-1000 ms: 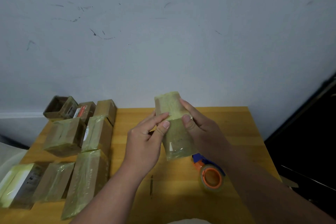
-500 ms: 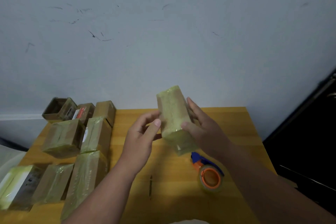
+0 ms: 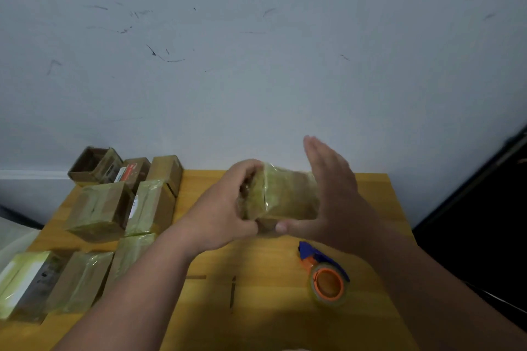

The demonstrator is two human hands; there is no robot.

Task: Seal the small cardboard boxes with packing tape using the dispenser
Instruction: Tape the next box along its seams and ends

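A tape-wrapped box [image 3: 288, 196] is held above the far middle of the worktop [image 3: 285, 310] between the two hands. Its left end is gripped by the curled fingers of the left hand [image 3: 228, 211], while the right hand [image 3: 330, 196] is laid flat, fingers straight, against its right end. The tape dispenser [image 3: 325, 273] lies on the worktop just near of the right hand, and other wrapped boxes [image 3: 94, 208] are ranged at the left.

Both forearms bare — no sleeves, gloves or rings visible.
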